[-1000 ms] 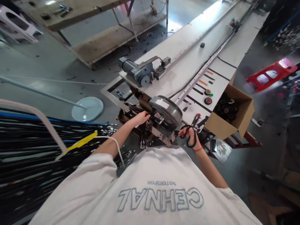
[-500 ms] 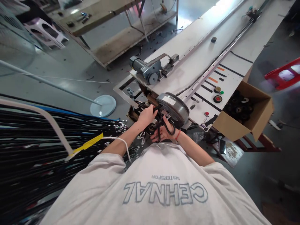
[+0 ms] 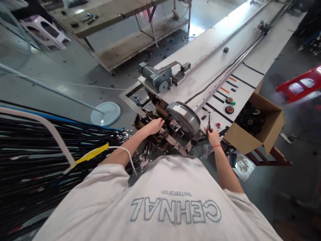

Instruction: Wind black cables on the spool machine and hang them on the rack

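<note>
My left hand is closed at the left side of a round grey machine head. A short black cable end shows at its fingertips; the rest is hidden. My right hand grips scissors by the handles, with the blades pointing away from me over the near edge of the white bench. To the right of the scissors a red button sits on the bench. Metal parts of the machine lie between my two hands.
An open cardboard box of black rolls stands at the bench's right side. A motor unit is mounted on the left. Bundles of black cables hang at my left, near a round white base. A phone lies low right.
My right hand has left the black cable loop beside the machine head and moved right, and now holds scissors. The left hand stays near the machine, slightly lower and further left.
</note>
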### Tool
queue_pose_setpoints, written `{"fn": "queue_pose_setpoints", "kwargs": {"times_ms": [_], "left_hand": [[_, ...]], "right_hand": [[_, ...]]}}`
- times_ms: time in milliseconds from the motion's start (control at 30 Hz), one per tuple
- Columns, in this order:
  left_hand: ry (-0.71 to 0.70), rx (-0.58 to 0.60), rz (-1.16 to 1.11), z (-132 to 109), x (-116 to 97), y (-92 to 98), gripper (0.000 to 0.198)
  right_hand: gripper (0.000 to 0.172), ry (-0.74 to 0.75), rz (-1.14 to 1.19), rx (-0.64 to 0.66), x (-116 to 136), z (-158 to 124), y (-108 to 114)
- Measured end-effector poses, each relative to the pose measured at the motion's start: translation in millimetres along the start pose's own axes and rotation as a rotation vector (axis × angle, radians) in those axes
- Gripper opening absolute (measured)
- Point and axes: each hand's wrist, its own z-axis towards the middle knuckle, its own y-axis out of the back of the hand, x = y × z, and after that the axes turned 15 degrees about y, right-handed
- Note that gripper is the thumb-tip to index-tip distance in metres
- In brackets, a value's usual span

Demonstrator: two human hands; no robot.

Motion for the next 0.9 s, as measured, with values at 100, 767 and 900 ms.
{"fn": "queue_pose_setpoints", "kwargs": {"times_ms": [100, 767, 900], "left_hand": [[-0.051, 0.124, -0.119, -0.6, 7.5, -0.2, 0.036], [-0.213, 0.015, -0.387, -71.3, 28.6, -43.0, 0.033], [-0.184, 0.151, -0.45, -99.7, 51.5, -68.7, 0.03]], "right_hand": [[0.03, 0.002, -0.22, -0.049, 5.5, 34.2, 20.8], [0.04, 0.018, 1.138, 0.164, 109.4, -43.4, -143.9], [0.044, 0.001, 1.105, 0.282, 101.0, -63.0, -162.6]]}}
